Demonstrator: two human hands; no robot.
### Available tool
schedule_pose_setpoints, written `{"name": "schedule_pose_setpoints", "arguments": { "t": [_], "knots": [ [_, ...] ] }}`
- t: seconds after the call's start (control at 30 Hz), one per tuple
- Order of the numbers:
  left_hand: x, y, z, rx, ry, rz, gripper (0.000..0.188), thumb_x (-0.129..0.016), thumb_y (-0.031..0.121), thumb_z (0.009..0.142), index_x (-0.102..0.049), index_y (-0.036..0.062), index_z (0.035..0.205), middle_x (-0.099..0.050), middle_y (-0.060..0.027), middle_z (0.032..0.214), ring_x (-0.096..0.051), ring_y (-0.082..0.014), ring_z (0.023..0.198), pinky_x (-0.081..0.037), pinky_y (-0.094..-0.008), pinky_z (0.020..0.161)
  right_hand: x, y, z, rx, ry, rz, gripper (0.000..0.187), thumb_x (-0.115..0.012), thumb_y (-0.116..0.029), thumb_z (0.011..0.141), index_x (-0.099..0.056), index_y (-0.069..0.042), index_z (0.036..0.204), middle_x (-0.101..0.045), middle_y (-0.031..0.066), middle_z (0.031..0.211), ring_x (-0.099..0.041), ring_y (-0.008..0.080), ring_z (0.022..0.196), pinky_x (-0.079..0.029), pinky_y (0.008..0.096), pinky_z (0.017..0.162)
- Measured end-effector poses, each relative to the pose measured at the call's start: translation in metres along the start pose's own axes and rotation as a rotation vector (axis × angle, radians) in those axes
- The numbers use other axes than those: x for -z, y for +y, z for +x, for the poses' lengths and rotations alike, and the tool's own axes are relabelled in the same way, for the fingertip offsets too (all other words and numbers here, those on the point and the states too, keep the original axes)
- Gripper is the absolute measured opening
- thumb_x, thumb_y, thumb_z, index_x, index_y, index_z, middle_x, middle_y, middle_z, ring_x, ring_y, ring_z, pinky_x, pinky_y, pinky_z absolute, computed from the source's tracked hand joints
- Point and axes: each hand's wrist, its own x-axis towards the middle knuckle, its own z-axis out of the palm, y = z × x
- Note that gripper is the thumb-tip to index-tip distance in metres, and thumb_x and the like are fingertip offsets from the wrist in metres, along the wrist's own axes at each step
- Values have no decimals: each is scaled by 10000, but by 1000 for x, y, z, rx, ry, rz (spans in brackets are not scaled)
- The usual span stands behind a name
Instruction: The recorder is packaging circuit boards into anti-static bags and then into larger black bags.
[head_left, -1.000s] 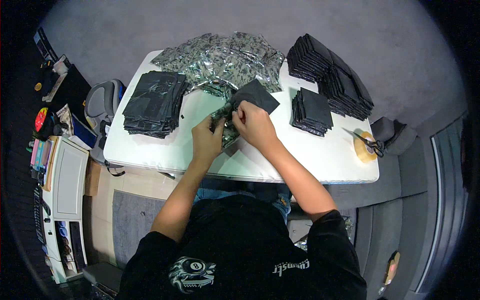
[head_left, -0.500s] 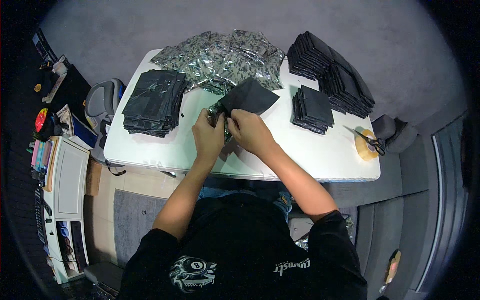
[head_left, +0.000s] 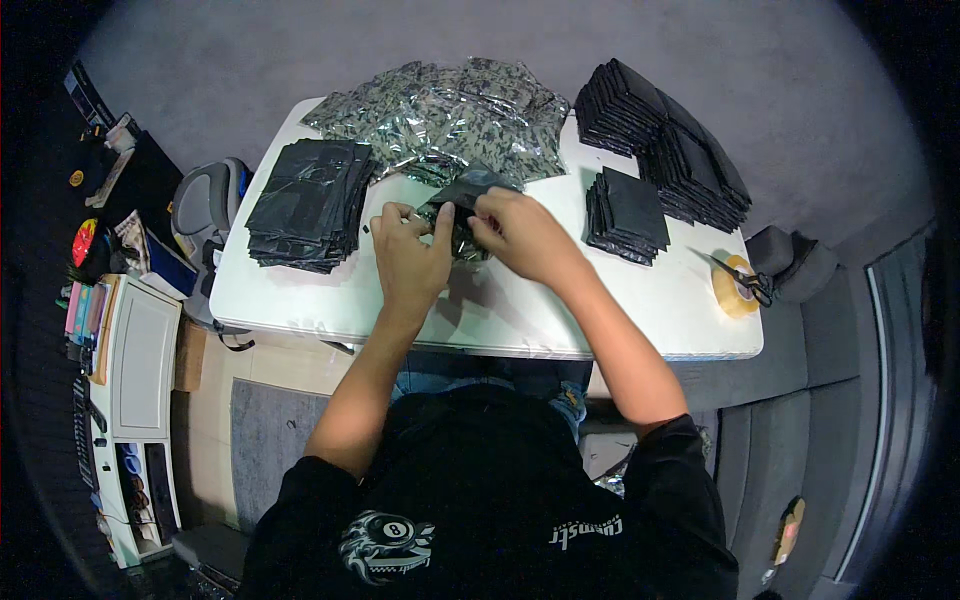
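A black plastic mailer bag stands tilted up between my two hands over the middle of the white table. A shiny camouflage-patterned packet shows at the bag's near side, partly hidden by my fingers; how far inside it sits I cannot tell. My left hand is closed on the left edge of the bag, thumb pointing up. On the other side, my right hand has its fingers curled round the right edge. Just beyond them lies a wide pile of clear-wrapped camouflage packets.
Flat black bags are stacked on the table's left. Toward the right stand a small stack of folded black parcels and a larger one behind it. A tape roll with black scissors lies at the right edge.
The black bag has swung from sticking out to the right to standing more upright and foreshortened between my hands. My right hand has moved slightly right and away from my left.
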Motion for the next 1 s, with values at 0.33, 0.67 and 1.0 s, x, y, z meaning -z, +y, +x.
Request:
{"name": "schedule_pose_setpoints", "arguments": {
  "t": [0.33, 0.67, 1.0],
  "knots": [
    [56, 27, 26, -718, -221, 162, 196, -868, 126, 717, -768, 88, 882, -538, -160, 1510, -419, -431, 1472, -364, -554, 1201, 64, 2, 10, 139, -131, -96, 229, -713, -195, 1011, -659, 19, 951, -658, 168, 923, -640, 388, 879, -515, 481, 812],
    [63, 57, 54, -888, -445, -15, 179, -872, 64, 703, -752, 85, 835, -643, -91, 1376, -543, -360, 1370, -469, -497, 1140, 86, 9, 7, 124, -93, -72, 251, -737, -226, 1001, -685, 11, 936, -656, 145, 906, -638, 357, 845, -506, 448, 769],
    [71, 84, 72, -751, -608, -91, 169, -861, 81, 794, -755, 37, 918, -675, -86, 1276, -626, -319, 1232, -535, -423, 1037, 111, 1, 16, 217, -31, -88, 217, -765, -185, 980, -676, 6, 925, -656, 128, 862, -642, 286, 782, -513, 402, 740]
  ]
}}
